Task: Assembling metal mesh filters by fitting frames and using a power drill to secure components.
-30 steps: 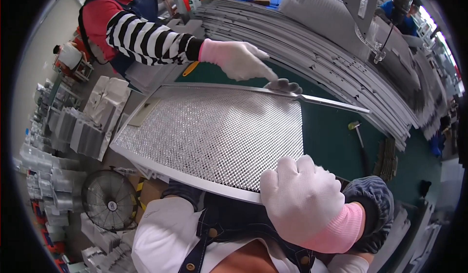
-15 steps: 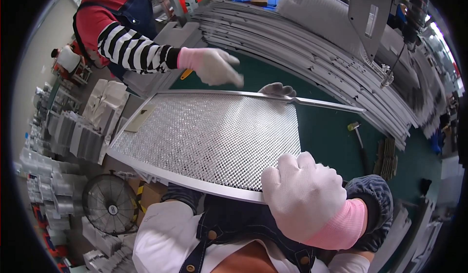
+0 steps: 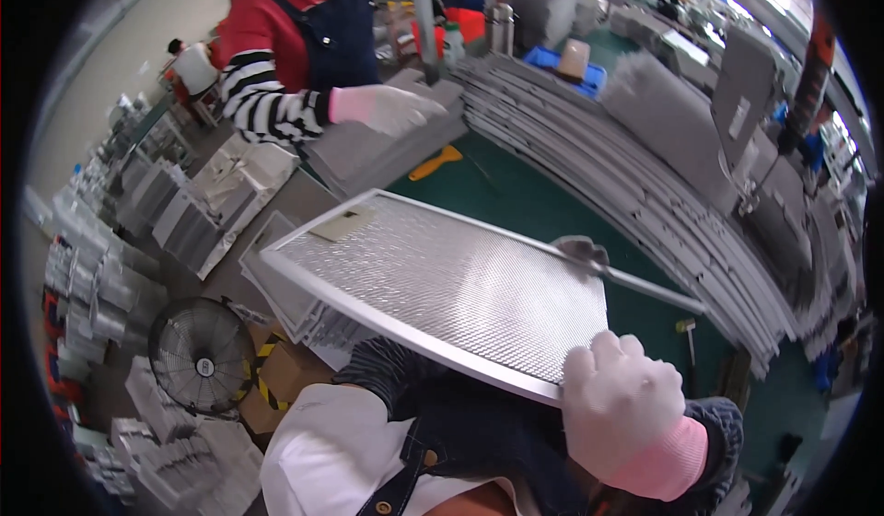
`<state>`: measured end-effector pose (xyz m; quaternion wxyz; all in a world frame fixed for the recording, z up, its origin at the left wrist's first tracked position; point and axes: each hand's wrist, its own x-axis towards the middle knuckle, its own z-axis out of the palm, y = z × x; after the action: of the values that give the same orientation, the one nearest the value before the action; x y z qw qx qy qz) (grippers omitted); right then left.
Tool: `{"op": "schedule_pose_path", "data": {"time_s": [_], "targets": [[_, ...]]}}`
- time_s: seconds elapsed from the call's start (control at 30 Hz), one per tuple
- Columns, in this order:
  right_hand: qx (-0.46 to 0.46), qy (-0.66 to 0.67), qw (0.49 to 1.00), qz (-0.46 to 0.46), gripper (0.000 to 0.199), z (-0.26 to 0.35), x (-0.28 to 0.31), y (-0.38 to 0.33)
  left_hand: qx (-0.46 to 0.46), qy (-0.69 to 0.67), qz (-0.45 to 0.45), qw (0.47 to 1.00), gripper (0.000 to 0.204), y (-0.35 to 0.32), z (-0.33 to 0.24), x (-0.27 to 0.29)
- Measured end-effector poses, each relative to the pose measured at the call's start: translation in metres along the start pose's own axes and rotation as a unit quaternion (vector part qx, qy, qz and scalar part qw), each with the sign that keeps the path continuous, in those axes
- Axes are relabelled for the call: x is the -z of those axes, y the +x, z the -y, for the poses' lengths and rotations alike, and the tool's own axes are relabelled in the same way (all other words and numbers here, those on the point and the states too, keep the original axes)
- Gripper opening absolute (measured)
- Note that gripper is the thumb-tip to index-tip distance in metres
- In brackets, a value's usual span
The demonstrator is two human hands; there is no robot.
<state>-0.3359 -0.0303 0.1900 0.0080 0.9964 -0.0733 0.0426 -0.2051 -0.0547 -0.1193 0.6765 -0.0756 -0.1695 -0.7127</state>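
A silvery metal mesh filter panel (image 3: 460, 286) lies tilted in front of me, with pale metal frame strips along its near, far and left sides. Its right end shows bare mesh. My right hand (image 3: 622, 410), in a white glove with a pink cuff, is closed round the near right corner. Under the panel runs my left arm (image 3: 391, 364); my left hand (image 3: 580, 250), gloved and shaded, curls over the far strip near its right part. That far strip (image 3: 658, 290) sticks out past the mesh. A beige rectangular piece (image 3: 343, 224) sits at the panel's far left corner.
Across the green bench stands a co-worker, whose gloved hand (image 3: 391, 109) is over a stack of grey panels (image 3: 378, 152). A yellow-handled tool (image 3: 435, 162), long stacked strips (image 3: 626, 203) and a hammer (image 3: 687, 336) lie on the bench. A floor fan (image 3: 201, 355) stands left.
The co-worker's hand has drawn back from above the panel's far edge to the grey stack. My view has shifted, and the panel is angled differently, still in both my hands.
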Motion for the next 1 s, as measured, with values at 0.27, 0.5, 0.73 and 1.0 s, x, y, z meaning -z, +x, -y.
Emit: {"op": "schedule_pose_path", "data": {"time_s": [0.27, 0.5, 0.73, 1.0], "targets": [[-0.035, 0.188, 0.976, 0.104, 0.015, -0.055, 0.062, 0.012, 0.109, 0.28, 0.047, 0.953, 0.082, -0.009, -0.018, -0.076], [-0.255, 0.422, 0.822, 0.283, 0.017, -0.107, 0.043, 0.004, 0.217, 0.342, 0.1, 0.909, 0.1, -0.055, 0.018, -0.067], [-0.227, 0.595, 0.696, 0.331, 0.031, -0.132, -0.08, -0.056, 0.451, 0.465, -0.084, 0.758, 0.053, -0.155, -0.011, -0.071], [0.026, 0.496, 0.832, 0.247, 0.027, -0.144, -0.143, -0.043, -0.066, 0.958, 0.109, 0.256, 0.025, -0.067, -0.14, -0.193]]}}
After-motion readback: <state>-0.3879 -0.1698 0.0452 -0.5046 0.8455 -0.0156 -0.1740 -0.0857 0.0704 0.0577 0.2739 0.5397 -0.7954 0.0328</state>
